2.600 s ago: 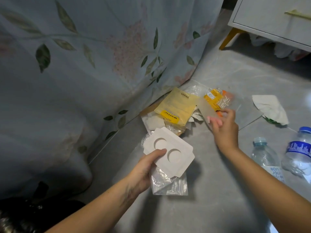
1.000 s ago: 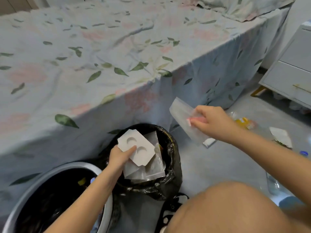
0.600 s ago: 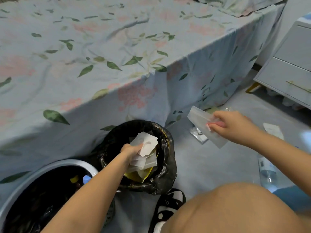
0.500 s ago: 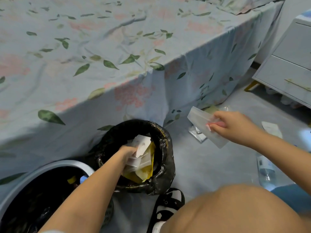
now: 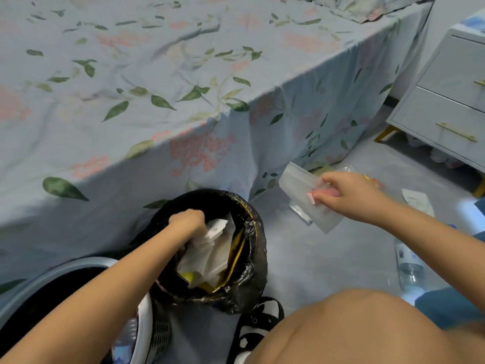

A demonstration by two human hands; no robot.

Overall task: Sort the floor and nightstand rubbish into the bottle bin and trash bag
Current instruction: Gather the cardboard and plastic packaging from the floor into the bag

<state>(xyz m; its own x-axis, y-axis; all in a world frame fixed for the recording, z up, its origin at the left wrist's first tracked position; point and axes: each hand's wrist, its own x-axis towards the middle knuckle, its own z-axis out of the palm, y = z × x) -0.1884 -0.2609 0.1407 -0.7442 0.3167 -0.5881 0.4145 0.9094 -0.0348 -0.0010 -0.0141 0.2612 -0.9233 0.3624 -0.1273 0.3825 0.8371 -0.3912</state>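
Rubbish (image 5: 210, 245) fills one trash bag (image 5: 252, 258); two hands (image 5: 187, 222) grip pieces.

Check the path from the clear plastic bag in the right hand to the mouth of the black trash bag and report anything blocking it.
The clear plastic bag, pinched by the right hand, has open air toward the black trash bag. At its mouth, the left hand grips white packaging, filling much of the opening.
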